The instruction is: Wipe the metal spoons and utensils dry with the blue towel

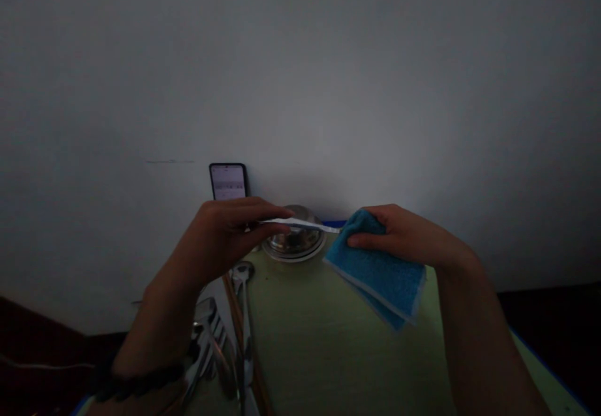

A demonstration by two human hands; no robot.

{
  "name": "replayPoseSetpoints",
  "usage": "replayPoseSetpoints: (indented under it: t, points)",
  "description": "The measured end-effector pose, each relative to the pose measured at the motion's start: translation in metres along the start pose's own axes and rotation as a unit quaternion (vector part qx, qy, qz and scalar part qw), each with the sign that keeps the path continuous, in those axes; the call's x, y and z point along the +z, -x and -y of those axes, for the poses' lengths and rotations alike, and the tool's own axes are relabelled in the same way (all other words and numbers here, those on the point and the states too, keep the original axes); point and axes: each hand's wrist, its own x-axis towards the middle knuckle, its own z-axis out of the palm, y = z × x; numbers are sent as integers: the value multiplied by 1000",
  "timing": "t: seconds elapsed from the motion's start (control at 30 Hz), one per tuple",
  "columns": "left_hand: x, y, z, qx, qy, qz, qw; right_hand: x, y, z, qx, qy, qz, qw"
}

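Note:
My left hand [248,225] pinches one end of a slim, shiny piece of metal cutlery [307,223] between thumb and fingers. It is seen nearly edge-on, so I cannot tell whether it is a spoon or a fork. A folded blue cloth [375,278] with a pale edge hangs from my right hand [389,231], whose thumb presses on it. The far end of the cutlery disappears into this cloth. Both hands are raised above the table. Just behind and below the cutlery, a shiny metal bowl [300,244] appears to stand upside down.
On the left of the pale green table [342,347] lie several metal utensils, among them a long-handled spoon [245,303] and a slotted turner [211,322], beside wooden chopsticks [235,309]. A lit phone [229,181] leans against the grey wall [300,91]. The light is dim.

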Motion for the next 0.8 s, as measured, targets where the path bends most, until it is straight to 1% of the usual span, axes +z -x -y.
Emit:
replayPoseSetpoints:
  t: [0.2, 0.27, 0.4, 0.47, 0.67, 0.73, 0.8]
  points:
    - [1, 0, 2, 34, -24, 8, 999, -3, 1, -2, 30, 0, 10, 999]
    - [2, -1, 2, 38, -22, 19, 999, -4, 2, -4, 37, -4, 26, 999]
    - [3, -3, 3, 31, -11, 32, 999, -5, 3, -4, 39, -25, 66, 997]
    - [2, -3, 3, 20, 4, 37, 999, -5, 3, -3, 38, -35, 72, 996]
    - [-1, -2, 3, -30, 13, 54, 998, -3, 3, -3, 16, -72, 57, 996]
    - [-1, -1, 4, -35, 5, 62, 997, -2, 2, -5, 0, -96, 29, 995]
    - [0, -1, 5, -39, -2, 64, 997, -3, 2, -8, -11, -118, -16, 993]
